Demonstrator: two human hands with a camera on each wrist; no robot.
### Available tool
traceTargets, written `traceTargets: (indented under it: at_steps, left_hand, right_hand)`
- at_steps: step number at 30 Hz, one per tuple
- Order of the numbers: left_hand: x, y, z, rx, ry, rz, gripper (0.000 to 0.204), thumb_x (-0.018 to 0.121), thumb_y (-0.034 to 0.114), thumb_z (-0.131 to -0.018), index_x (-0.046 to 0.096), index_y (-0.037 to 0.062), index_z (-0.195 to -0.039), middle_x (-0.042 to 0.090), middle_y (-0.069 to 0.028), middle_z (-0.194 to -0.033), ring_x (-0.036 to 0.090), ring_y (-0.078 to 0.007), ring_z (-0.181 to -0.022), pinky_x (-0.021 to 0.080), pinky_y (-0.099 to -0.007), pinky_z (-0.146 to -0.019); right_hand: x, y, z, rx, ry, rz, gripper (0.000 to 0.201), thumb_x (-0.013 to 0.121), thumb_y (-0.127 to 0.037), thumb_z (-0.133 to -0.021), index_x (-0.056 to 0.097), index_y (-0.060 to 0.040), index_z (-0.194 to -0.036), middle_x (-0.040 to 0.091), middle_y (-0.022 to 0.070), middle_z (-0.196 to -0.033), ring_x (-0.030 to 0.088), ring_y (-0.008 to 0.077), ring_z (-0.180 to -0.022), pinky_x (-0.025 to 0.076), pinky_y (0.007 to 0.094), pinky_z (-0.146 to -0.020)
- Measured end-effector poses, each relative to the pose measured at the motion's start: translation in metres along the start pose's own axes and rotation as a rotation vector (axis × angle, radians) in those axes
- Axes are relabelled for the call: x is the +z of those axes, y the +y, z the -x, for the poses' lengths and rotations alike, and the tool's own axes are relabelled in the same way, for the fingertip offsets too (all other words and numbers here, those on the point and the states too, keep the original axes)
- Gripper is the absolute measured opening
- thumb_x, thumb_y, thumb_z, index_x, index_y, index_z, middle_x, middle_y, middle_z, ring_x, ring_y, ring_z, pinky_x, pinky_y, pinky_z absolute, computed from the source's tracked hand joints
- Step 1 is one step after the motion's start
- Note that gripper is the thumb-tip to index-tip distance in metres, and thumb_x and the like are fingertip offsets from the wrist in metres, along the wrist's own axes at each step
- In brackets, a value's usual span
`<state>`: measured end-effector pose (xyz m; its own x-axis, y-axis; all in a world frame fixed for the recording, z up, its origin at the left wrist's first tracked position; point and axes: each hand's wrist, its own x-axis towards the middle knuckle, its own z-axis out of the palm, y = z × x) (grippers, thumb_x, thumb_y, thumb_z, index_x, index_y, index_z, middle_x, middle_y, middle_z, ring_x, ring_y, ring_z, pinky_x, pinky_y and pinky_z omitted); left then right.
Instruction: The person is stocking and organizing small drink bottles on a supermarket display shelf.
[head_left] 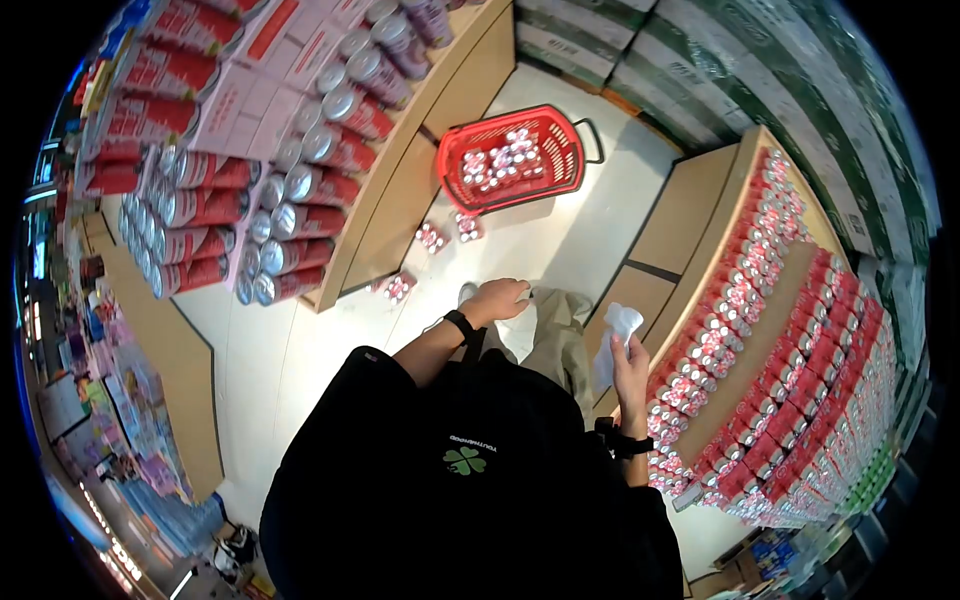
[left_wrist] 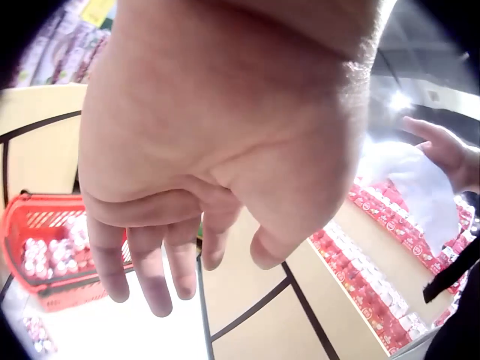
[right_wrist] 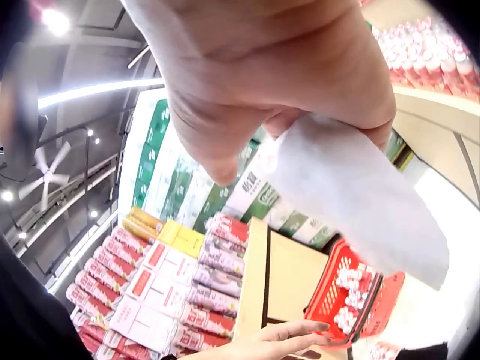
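In the head view my left hand (head_left: 497, 300) is held out in front of the body, and the left wrist view shows its fingers (left_wrist: 154, 277) hanging loosely with nothing in them. My right hand (head_left: 631, 375) grips a crumpled, thin white sheet or bag (head_left: 620, 325); in the right wrist view the white piece (right_wrist: 360, 195) hangs from between the thumb and fingers. A red basket (head_left: 462, 203) with several small red-and-white packs (head_left: 505, 165) inside stands on the floor beyond both hands.
Several similar packs (head_left: 430, 237) lie on the floor beside the basket. Shelving with large cans (head_left: 305, 220) stands at left, and a shelf of red-and-white bottles and packs (head_left: 740, 300) at right. Green-and-white cartons (head_left: 690, 75) are stacked behind.
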<state>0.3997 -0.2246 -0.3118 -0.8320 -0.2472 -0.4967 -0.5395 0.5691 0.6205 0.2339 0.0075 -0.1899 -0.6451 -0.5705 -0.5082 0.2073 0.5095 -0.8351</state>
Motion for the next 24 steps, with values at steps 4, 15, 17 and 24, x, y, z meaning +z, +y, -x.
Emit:
traceTargets:
  at_steps: [4, 15, 17, 24]
  left_hand:
    - [0.028, -0.088, 0.056, -0.159, 0.031, 0.158, 0.038, 0.057, 0.032, -0.083, 0.060, 0.0061, -0.110, 0.066, -0.0181, -0.101, 0.061, -0.0366, -0.096, 0.049, -0.0445, -0.082]
    - [0.125, -0.288, 0.125, -0.921, 0.111, 0.328, 0.042, 0.055, 0.035, -0.084, 0.059, 0.0081, -0.116, 0.067, -0.0167, -0.105, 0.062, -0.0337, -0.103, 0.050, -0.0427, -0.090]
    - [0.150, -0.302, 0.140, -0.945, 0.087, 0.361, 0.043, 0.055, 0.036, -0.084, 0.059, 0.0089, -0.117, 0.067, -0.0153, -0.107, 0.062, -0.0334, -0.103, 0.050, -0.0436, -0.089]
    - [0.167, -0.283, 0.167, -1.011, 0.164, 0.383, 0.043, 0.053, 0.037, -0.084, 0.059, 0.0128, -0.119, 0.066, -0.0158, -0.109, 0.062, -0.0332, -0.105, 0.050, -0.0442, -0.089]
  right_hand:
    - [0.072, 0.016, 0.007, 0.064, -0.130, -0.006, 0.034, 0.053, -0.024, -0.097, 0.060, 0.0028, -0.116, 0.062, 0.0000, -0.087, 0.052, 0.0062, -0.078, 0.044, 0.0249, -0.067]
    - [0.179, 0.081, -0.063, -0.154, -0.447, 0.692, 0.054, 0.067, -0.014, -0.080, 0.049, -0.0008, -0.129, 0.062, 0.0216, -0.101, 0.062, 0.0377, -0.093, 0.050, 0.0406, -0.079]
    - [0.190, 0.090, -0.059, -0.142, -0.412, 0.931, 0.061, 0.066, -0.020, -0.080, 0.044, -0.0049, -0.135, 0.061, 0.0221, -0.097, 0.062, 0.0359, -0.089, 0.050, 0.0407, -0.078]
    - [0.183, 0.122, -0.048, -0.009, -0.522, 0.672, 0.055, 0.062, -0.014, -0.078, 0.048, -0.0048, -0.131, 0.064, 0.0204, -0.095, 0.064, 0.0357, -0.083, 0.051, 0.0418, -0.072]
